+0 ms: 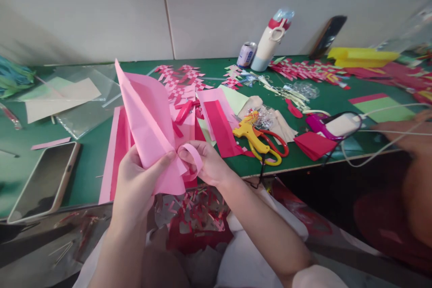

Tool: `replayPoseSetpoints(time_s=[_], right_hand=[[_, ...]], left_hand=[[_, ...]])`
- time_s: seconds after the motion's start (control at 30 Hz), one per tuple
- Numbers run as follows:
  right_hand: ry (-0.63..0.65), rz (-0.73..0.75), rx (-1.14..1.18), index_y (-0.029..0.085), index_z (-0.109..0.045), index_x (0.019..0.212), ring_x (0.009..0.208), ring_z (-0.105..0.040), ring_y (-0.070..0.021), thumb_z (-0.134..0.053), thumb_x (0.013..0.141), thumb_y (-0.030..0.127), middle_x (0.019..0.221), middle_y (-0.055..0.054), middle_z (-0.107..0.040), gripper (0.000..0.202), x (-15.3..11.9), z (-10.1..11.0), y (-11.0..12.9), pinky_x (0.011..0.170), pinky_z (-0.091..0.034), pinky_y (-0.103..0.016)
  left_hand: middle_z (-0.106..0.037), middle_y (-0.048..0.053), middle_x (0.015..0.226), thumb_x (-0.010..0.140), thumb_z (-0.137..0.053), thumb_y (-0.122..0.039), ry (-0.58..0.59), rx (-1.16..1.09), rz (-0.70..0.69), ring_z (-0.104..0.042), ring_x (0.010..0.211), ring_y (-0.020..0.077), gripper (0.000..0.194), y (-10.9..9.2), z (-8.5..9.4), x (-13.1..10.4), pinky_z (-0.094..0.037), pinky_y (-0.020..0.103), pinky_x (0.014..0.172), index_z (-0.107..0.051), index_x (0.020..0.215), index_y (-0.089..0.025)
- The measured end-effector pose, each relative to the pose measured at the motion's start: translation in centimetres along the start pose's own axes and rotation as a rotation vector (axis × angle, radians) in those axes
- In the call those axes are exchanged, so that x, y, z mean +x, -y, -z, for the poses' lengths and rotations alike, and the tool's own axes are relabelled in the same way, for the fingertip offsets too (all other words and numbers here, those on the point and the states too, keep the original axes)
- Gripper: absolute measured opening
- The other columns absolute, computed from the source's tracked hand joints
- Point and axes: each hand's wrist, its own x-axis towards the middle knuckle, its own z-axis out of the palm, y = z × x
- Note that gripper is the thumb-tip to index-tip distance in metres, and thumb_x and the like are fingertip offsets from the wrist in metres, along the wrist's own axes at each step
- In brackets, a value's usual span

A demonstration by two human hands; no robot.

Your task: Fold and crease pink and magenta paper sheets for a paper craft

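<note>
A large folded sheet of pink paper [148, 117] stands up from my left hand [145, 171], whose thumb presses on its lower part. My right hand [205, 162] pinches a narrow pink strip [195, 157] that curls round in a loop at the sheet's lower right edge. Pink and red sheets [116, 157] lie on the table under and beside the held paper. To the right of my right hand are scissors with yellow handles [258, 141] and a pair with red handles [278, 139].
On the green table [91, 139] lie a phone [43, 180] at left, woven paper pieces [178, 81], a purple case [319, 123] and cables. A bottle [270, 42] and a can [246, 54] stand by the wall. Another person's arm [418, 157] is at right.
</note>
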Motion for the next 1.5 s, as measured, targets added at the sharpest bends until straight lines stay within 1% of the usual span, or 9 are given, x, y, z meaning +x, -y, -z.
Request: replayPoseSetpoints(time_s=[0.17,0.33,0.47,0.57,0.77,0.93,1.2,1.4,1.5], right_hand=[[-0.013,-0.047,-0.029,0.016,-0.069,0.068,0.053,-0.051,-0.0041,-0.086,0.055,0.033,0.056,0.006,-0.056,0.027,0.0,0.4,0.1,0.054,-0.045,-0.017],[-0.001,-0.087,0.032,0.015,-0.071,0.073,0.055,-0.055,-0.0057,-0.087,0.053,0.032,0.061,0.004,-0.061,0.030,0.0,0.8,-0.2,0.057,-0.048,-0.019],[0.018,-0.052,0.065,0.015,-0.068,0.068,0.051,-0.048,-0.0038,-0.085,0.057,0.027,0.055,0.006,-0.056,0.024,-0.2,0.3,-0.1,0.051,-0.042,-0.016],[0.038,-0.043,0.091,0.015,-0.067,0.067,0.050,-0.047,-0.0033,-0.084,0.061,0.028,0.053,0.006,-0.054,0.022,-0.3,0.0,0.1,0.050,-0.040,-0.016],[0.007,-0.146,0.049,0.013,-0.069,0.069,0.051,-0.052,-0.0040,-0.086,0.056,0.032,0.058,0.004,-0.059,0.028,-0.2,0.7,-0.1,0.050,-0.043,-0.016],[0.000,-0.137,0.103,0.014,-0.070,0.076,0.053,-0.058,-0.0060,-0.086,0.056,0.029,0.063,0.003,-0.064,0.030,0.0,1.0,-0.7,0.054,-0.050,-0.018],[-0.011,-0.077,0.145,0.015,-0.067,0.065,0.050,-0.054,-0.0038,-0.087,0.056,0.030,0.055,0.007,-0.058,0.027,-0.3,0.0,-0.3,0.049,-0.043,-0.015],[-0.013,-0.153,0.078,0.013,-0.069,0.068,0.048,-0.052,-0.0031,-0.087,0.055,0.031,0.056,0.005,-0.060,0.029,-0.4,0.4,-0.2,0.048,-0.041,-0.015],[-0.029,-0.163,0.085,0.014,-0.069,0.071,0.050,-0.054,-0.0048,-0.087,0.055,0.030,0.058,0.004,-0.063,0.028,-0.2,0.7,-0.5,0.048,-0.042,-0.016]], left_hand=[[-0.072,0.004,0.079,0.053,-0.086,-0.032,-0.002,0.016,-0.005,-0.068,0.068,0.0208,0.044,0.2,0.3,0.0,-0.057,0.029,0.057,-0.067,0.091,-0.016],[-0.072,0.004,0.081,0.056,-0.086,-0.028,0.024,0.007,-0.039,-0.068,0.068,0.0179,0.043,0.8,0.9,0.3,-0.057,0.025,0.057,-0.068,0.093,-0.016],[-0.073,0.004,0.084,0.059,-0.084,-0.025,0.037,-0.037,-0.067,-0.069,0.072,0.0190,0.040,1.0,0.7,0.4,-0.059,0.027,0.061,-0.069,0.095,-0.017],[-0.074,0.005,0.087,0.060,-0.084,-0.025,0.026,-0.057,-0.086,-0.070,0.074,0.0205,0.039,1.0,0.6,0.3,-0.059,0.028,0.062,-0.070,0.095,-0.016],[-0.073,0.003,0.082,0.060,-0.084,-0.025,0.007,-0.026,-0.086,-0.068,0.068,0.0182,0.040,1.0,0.9,0.5,-0.058,0.027,0.058,-0.069,0.096,-0.018],[-0.073,0.003,0.083,0.060,-0.084,-0.026,0.002,-0.032,-0.100,-0.067,0.069,0.0171,0.038,1.2,1.1,0.6,-0.058,0.026,0.059,-0.069,0.094,-0.017],[-0.072,0.003,0.081,0.058,-0.085,-0.025,-0.059,-0.055,-0.120,-0.067,0.070,0.0171,0.035,1.3,0.8,0.9,-0.057,0.026,0.061,-0.069,0.088,-0.016],[-0.071,0.002,0.077,0.058,-0.085,-0.027,-0.045,-0.032,-0.092,-0.066,0.068,0.0167,0.035,1.1,1.0,0.8,-0.056,0.025,0.058,-0.069,0.086,-0.017],[-0.071,0.002,0.076,0.058,-0.085,-0.027,-0.037,-0.040,-0.095,-0.065,0.067,0.0164,0.033,1.1,1.0,0.7,-0.056,0.025,0.058,-0.068,0.085,-0.017]])
